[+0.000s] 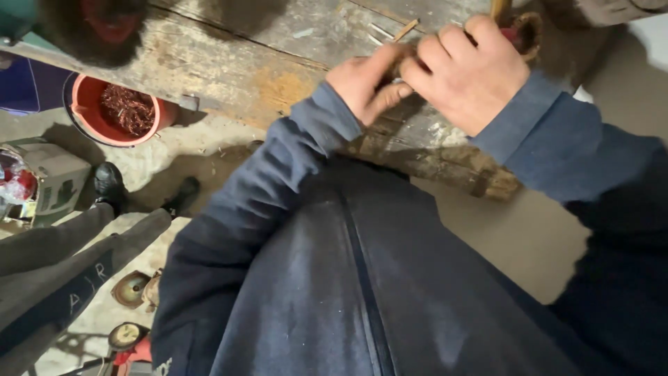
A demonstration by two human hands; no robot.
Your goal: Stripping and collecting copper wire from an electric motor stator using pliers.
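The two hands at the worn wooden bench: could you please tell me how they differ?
The left hand lies lower, thumb stretched up toward the thin wooden stick; the right hand sits higher, fingers curled into a closed grip. The left shows less than the right. Both wear blue sleeves and meet over the worn wooden bench.

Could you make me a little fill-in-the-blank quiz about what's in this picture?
1. Both hands, the left hand and right hand, meet over a worn ____ workbench.
2. The bucket on the floor is ____ in colour.
3. The person's sleeves are dark ____.

Missing words: wooden; red; blue
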